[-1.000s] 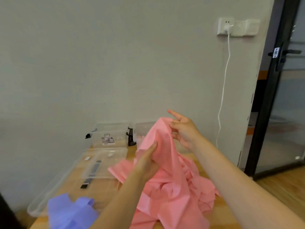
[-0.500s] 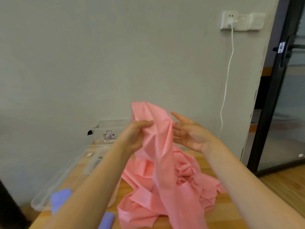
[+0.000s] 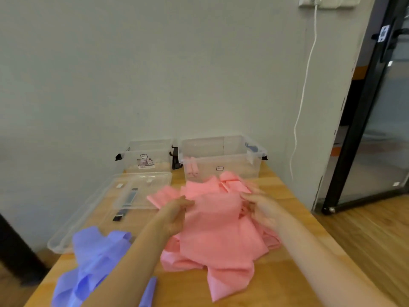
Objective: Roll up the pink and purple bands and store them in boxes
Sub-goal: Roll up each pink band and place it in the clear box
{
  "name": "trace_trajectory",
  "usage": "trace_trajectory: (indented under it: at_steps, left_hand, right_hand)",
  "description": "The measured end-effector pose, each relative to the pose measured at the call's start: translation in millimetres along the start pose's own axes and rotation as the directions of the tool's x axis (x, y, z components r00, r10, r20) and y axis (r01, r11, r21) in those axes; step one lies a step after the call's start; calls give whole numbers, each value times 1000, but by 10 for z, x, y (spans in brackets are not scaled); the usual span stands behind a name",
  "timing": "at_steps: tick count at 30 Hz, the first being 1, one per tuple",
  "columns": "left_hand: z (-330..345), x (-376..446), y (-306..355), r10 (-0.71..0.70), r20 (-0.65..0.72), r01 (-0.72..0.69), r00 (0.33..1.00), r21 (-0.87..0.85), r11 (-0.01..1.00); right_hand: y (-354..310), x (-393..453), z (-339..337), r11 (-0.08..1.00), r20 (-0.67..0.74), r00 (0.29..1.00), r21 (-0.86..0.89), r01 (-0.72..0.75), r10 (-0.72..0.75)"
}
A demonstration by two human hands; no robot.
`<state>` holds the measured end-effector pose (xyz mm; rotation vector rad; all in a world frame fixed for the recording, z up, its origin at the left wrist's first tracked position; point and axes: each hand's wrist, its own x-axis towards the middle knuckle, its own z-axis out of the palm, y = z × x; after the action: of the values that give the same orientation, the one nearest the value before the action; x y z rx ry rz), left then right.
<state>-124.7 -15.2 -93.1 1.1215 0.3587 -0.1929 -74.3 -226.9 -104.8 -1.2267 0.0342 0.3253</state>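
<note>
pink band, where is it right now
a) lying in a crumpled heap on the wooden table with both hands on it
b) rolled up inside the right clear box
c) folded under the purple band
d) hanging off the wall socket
a: the pink band lies bunched on the wooden table, the left hand and right hand gripping its upper edge; the purple band lies apart, to the left.

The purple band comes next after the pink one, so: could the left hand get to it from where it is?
Probably yes. The purple band lies in the open on the table, just left of the left hand's forearm, nothing on top. But the left hand is gripping the pink band and must release first.
</note>
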Motion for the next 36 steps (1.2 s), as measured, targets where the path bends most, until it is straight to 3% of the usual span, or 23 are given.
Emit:
trace_trajectory:
  at_steps: [3, 6, 8, 11, 13, 15, 17, 20, 23, 26, 29, 30, 33, 36]
  left_hand:
    - [-51, 89, -160, 71, -63, -65, 996, 91, 994]
    - [-111, 64, -232, 8, -59, 11, 998, 314, 949]
    - [-105, -69, -238, -96, -23, 94, 995, 527, 844]
    - [-135, -253, -128, -252, 46, 118, 967, 792, 600]
    - [-185, -204, -15, -82, -34, 73, 996, 838, 541]
    - [-260, -20, 82, 188, -170, 18, 967, 785, 619]
    - [-294, 181, 110, 275, -261, -12, 925, 705, 709]
    - [-313, 448, 17, 210, -300, 59, 931, 690, 721]
    - [-291, 541, -75, 98, -321, 98, 942, 543, 834]
    - [-295, 600, -60, 47, -301, 98, 952, 449, 888]
    - [-266, 590, -48, -85, -257, 149, 963, 242, 959]
    - [-252, 578, -56, -111, -224, 156, 968, 199, 967]
    - [-209, 479, -88, -123, -113, 142, 986, 178, 974]
    - [-272, 345, -143, -158, -50, 160, 986, 43, 986]
  right_hand:
    - [212, -37, -102, 988, -93, 995, -154, 22, -37]
    - [313, -82, -133, 941, -74, 997, -339, -18, -7]
    - [302, -65, -135, 851, -69, 996, -525, 14, -58]
    - [208, 56, -42, 712, -100, 963, -693, 113, -250]
    - [156, 189, 65, 627, -71, 947, -765, 151, -314]
    - [163, 345, 183, 558, -48, 956, -820, 128, -290]
    - [211, 469, 277, 440, -87, 970, -898, 23, -228]
    - [335, 609, 328, 446, -144, 981, -892, -71, -132]
    - [353, 619, 370, 434, -78, 982, -901, 5, -174]
    - [300, 471, 327, 514, 102, 970, -833, 205, -222]
    - [265, 248, 201, 503, 288, 958, -829, 243, 10]
    - [279, 210, 144, 501, 281, 958, -837, 220, 49]
    - [314, 187, 24, 545, 181, 982, -818, 183, -57]
    - [259, 89, 22, 658, 200, 978, -727, 194, -67]
